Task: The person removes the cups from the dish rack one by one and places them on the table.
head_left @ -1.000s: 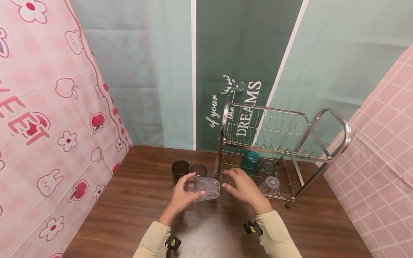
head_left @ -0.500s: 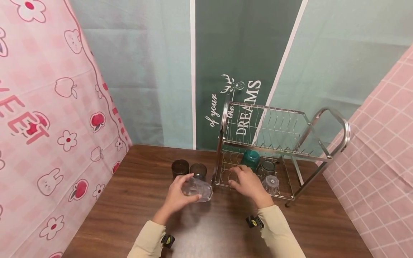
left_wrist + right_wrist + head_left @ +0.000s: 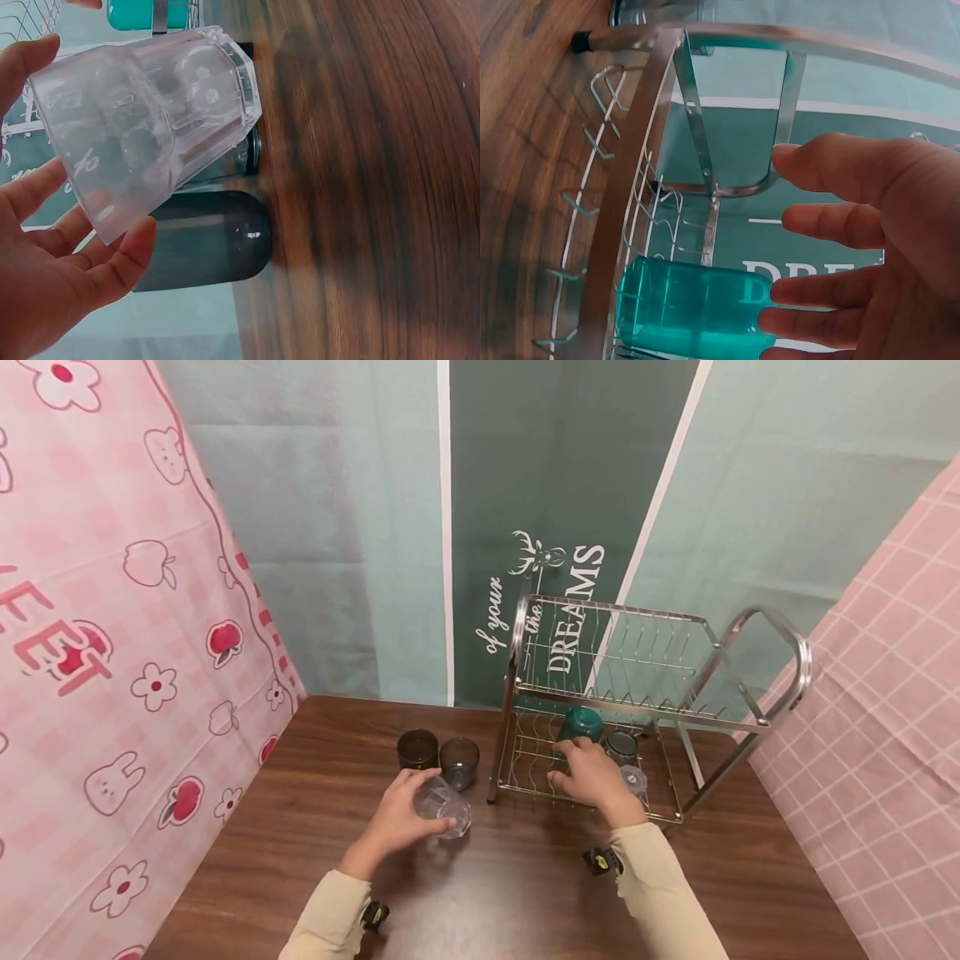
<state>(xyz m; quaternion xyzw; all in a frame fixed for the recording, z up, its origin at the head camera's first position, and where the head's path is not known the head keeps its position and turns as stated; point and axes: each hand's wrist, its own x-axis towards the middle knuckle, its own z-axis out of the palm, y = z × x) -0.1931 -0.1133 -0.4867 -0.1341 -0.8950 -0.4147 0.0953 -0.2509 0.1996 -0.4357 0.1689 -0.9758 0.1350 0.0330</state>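
My left hand (image 3: 392, 820) grips a clear tumbler (image 3: 442, 807) near its wide rim. The left wrist view shows this tumbler (image 3: 142, 120) tilted, its thick faceted base toward the tabletop. Just behind it stand two dark tumblers, a brown-black one (image 3: 417, 747) and a smoky grey one (image 3: 460, 762). At the front of the rack's lower tier, my right hand (image 3: 596, 783) has its fingers extended and nothing in them. Its fingertips overlap a teal tumbler (image 3: 694, 307) in the right wrist view.
A two-tier metal dish rack (image 3: 645, 703) stands at the right on a wooden table (image 3: 480, 893). In its lower tier sit a dark tumbler (image 3: 622, 745) and a small clear tumbler (image 3: 634, 779), partly hidden by my right hand. Printed cloths enclose the table.
My left hand has moved left with the clear tumbler, away from the rack, and the tumbler's base now points lower. My right hand has shifted right, toward the tumblers in the rack.
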